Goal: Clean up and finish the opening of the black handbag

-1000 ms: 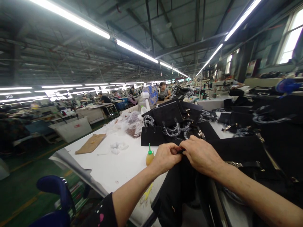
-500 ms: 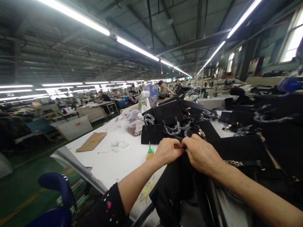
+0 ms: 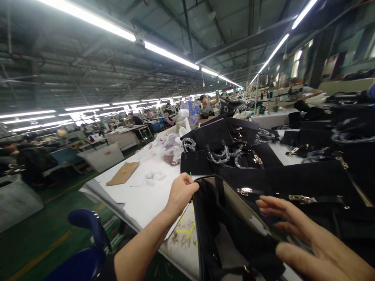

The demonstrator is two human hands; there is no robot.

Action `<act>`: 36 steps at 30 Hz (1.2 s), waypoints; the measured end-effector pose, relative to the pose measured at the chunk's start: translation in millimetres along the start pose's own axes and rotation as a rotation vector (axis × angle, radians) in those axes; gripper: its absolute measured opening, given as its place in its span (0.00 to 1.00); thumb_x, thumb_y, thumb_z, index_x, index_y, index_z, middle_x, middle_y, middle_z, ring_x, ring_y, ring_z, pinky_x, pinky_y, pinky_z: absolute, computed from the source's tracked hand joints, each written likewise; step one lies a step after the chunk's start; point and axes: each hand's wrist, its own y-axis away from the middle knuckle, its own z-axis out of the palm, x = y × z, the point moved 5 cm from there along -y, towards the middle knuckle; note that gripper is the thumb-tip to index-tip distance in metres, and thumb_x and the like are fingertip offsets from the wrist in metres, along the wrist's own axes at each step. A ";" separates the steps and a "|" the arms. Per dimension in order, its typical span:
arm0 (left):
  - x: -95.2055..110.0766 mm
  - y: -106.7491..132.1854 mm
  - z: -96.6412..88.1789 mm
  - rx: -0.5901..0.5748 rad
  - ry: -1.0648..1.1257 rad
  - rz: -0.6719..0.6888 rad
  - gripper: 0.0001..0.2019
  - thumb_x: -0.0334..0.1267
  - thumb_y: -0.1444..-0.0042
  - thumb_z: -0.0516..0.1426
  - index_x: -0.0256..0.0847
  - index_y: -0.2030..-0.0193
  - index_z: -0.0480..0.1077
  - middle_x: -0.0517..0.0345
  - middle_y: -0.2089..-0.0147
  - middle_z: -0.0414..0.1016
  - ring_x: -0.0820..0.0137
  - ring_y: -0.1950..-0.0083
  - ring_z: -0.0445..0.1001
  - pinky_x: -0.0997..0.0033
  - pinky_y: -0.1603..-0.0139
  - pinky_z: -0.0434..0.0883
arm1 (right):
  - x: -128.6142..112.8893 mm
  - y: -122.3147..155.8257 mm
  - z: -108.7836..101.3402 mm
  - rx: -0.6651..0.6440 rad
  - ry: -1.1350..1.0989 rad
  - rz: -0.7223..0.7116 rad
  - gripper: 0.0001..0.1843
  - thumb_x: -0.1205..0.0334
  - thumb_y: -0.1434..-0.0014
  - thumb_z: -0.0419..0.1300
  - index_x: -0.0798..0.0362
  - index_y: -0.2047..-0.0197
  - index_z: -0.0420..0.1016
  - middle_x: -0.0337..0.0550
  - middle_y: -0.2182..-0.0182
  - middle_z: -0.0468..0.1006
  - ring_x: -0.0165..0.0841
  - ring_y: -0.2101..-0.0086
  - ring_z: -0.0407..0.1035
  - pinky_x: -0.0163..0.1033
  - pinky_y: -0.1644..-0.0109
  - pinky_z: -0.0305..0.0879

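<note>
A black handbag stands open in front of me at the edge of the white table. Its pale lining shows inside. My left hand grips the bag's left rim and holds it apart. My right hand hovers flat over the bag's right side, fingers spread, holding nothing. A small bottle's green tip peeks out just behind my left hand.
Many more black handbags with plastic-wrapped handles are piled behind and to the right. A brown card piece, white scraps and plastic bags lie on the table. A blue chair stands lower left. A fan and other workers sit further back.
Both hands were pinched together on the top of the bag. Now they have parted: the bag's mouth is open, the left hand holds its rim, the right hand has let go and drawn back.
</note>
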 end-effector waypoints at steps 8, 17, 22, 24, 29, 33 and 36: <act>80.8 24.1 19.0 -0.265 -0.535 0.930 0.26 0.26 0.55 0.65 0.46 0.48 0.71 0.51 0.41 0.62 0.55 0.38 0.59 0.52 0.37 0.61 | 6.1 9.2 17.2 0.007 0.056 0.109 0.36 0.50 0.40 0.59 0.41 0.31 0.51 0.46 0.36 0.67 0.42 0.40 0.67 0.45 0.37 0.68; 91.4 5.7 52.1 -0.603 -0.479 1.046 0.07 0.46 0.46 0.68 0.47 0.66 0.80 0.57 0.54 0.70 0.63 0.48 0.64 0.57 0.45 0.61 | -2.9 6.9 3.5 -0.122 -0.025 0.085 0.47 0.51 0.48 0.65 0.36 0.30 0.45 0.41 0.30 0.56 0.45 0.34 0.56 0.48 0.33 0.58; 87.0 -3.2 50.4 -0.532 -0.375 1.012 0.04 0.40 0.44 0.66 0.45 0.67 0.80 0.54 0.45 0.70 0.60 0.41 0.62 0.54 0.38 0.59 | -1.9 -4.8 -0.7 0.085 0.028 0.136 0.29 0.45 0.46 0.63 0.41 0.43 0.63 0.40 0.44 0.72 0.45 0.43 0.66 0.46 0.41 0.63; 85.9 -6.3 52.9 -0.545 -0.316 0.990 0.03 0.36 0.44 0.66 0.43 0.67 0.79 0.53 0.42 0.69 0.60 0.38 0.62 0.56 0.34 0.58 | -3.9 -15.5 -2.1 0.134 0.067 0.147 0.21 0.46 0.46 0.63 0.44 0.52 0.68 0.39 0.54 0.76 0.42 0.50 0.70 0.43 0.47 0.65; 78.1 -20.7 65.9 -0.565 -0.192 0.831 0.04 0.33 0.44 0.65 0.40 0.69 0.77 0.57 0.53 0.73 0.69 0.53 0.73 0.69 0.48 0.68 | -3.9 -44.4 -15.5 0.218 0.113 0.099 0.15 0.49 0.48 0.65 0.46 0.61 0.69 0.34 0.67 0.75 0.36 0.64 0.71 0.39 0.58 0.64; 72.7 -30.4 69.9 -0.470 -0.169 0.766 0.06 0.33 0.45 0.66 0.41 0.72 0.76 0.61 0.61 0.74 0.70 0.58 0.73 0.71 0.53 0.68 | 0.3 -61.6 -25.3 0.270 0.092 0.064 0.14 0.48 0.49 0.66 0.47 0.65 0.70 0.34 0.69 0.74 0.35 0.65 0.69 0.39 0.59 0.63; 70.3 -34.9 68.6 -0.430 -0.170 0.737 0.06 0.34 0.45 0.66 0.41 0.73 0.76 0.61 0.64 0.74 0.70 0.59 0.73 0.71 0.55 0.68 | 1.7 -69.7 -27.3 0.284 0.072 0.044 0.15 0.48 0.49 0.67 0.48 0.65 0.72 0.35 0.69 0.75 0.35 0.66 0.68 0.39 0.59 0.62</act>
